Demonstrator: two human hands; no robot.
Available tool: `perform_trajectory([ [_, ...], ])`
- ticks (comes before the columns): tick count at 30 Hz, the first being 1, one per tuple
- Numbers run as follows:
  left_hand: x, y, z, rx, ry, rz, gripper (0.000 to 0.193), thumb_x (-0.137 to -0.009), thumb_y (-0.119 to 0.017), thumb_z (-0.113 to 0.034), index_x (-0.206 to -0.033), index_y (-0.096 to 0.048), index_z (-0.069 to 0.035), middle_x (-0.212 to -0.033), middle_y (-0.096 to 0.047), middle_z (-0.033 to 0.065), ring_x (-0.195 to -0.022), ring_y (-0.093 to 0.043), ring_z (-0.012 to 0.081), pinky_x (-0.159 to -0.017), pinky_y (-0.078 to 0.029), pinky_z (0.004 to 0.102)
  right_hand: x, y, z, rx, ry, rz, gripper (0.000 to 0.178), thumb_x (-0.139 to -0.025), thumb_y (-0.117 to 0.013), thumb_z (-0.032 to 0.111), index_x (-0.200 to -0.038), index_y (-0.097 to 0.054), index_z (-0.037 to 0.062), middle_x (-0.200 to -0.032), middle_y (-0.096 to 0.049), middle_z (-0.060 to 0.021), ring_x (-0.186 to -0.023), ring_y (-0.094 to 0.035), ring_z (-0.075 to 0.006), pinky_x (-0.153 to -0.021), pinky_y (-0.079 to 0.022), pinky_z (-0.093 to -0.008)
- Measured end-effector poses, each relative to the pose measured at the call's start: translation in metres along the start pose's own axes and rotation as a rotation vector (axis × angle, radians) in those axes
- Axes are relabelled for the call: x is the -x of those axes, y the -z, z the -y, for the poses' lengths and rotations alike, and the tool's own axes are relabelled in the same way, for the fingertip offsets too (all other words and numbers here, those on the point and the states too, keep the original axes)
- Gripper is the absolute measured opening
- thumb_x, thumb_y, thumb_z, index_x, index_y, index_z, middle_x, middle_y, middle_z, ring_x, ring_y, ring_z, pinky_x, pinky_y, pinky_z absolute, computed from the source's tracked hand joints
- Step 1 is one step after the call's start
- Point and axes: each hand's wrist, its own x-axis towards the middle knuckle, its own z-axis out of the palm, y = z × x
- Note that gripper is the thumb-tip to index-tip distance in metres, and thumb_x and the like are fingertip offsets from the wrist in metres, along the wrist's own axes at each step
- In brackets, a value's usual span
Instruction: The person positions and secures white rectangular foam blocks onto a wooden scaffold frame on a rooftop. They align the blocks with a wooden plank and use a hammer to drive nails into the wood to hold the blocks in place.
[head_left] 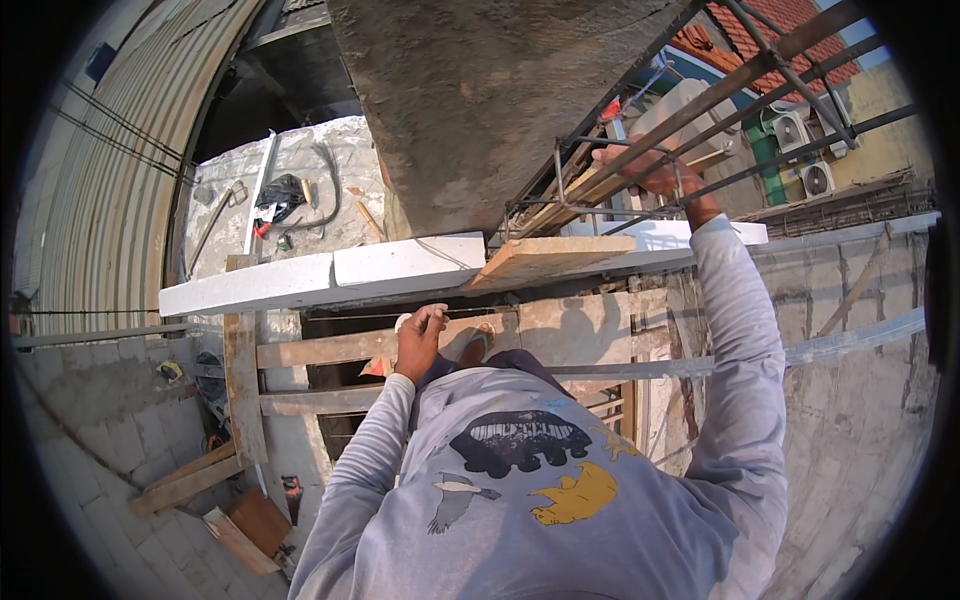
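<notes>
My right arm reaches up to a rusty rebar cage (790,50) at the upper right. My right hand (660,176) is closed at its long bars, which partly hide the fingers. Lower down, my left hand (420,342) is held in front of my body with its fingers curled in. A small pale round thing (402,322) shows beside its knuckles; what the fingers hold, if anything, I cannot make out. Just beyond that hand lies a row of white blocks (400,264). A wooden board (545,258) rests against the blocks, below the rebar cage.
My sandalled foot (478,346) stands on wooden planks (340,350) with gaps between them. A broad concrete column (440,110) rises ahead. Tools and a black bag (284,197) lie on a ledge to the left. A handsaw (292,497) and loose boards (190,480) are lower left.
</notes>
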Motion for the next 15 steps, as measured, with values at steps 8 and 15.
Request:
perform_trajectory([
  [8,-0.002,0.005,-0.005,0.032,-0.022,-0.033,0.031,-0.109,-0.059,-0.026,-0.117,-0.072,0.0,-0.094,-0.073,0.0035,-0.087,-0.064,0.0102,-0.083,-0.052,0.0269,0.0,0.0,-0.006,-0.059,0.059,-0.019,0.052,-0.095,-0.071,0.057,-0.086,-0.07,0.0056,-0.067,-0.059,-0.001,-0.055,-0.057,-0.0102,-0.051,-0.045,-0.03],
  [15,-0.002,0.013,-0.006,0.044,-0.026,-0.049,0.032,-0.109,-0.059,-0.027,-0.118,-0.071,0.0,-0.094,-0.072,0.0029,-0.086,-0.063,0.01,-0.082,-0.051,0.0265,0.005,-0.001,0.002,-0.117,0.004,-0.011,0.052,-0.093,-0.072,0.058,-0.08,-0.068,0.0077,-0.061,-0.056,0.0011,-0.055,-0.056,-0.0086,-0.051,-0.045,-0.0282],
])
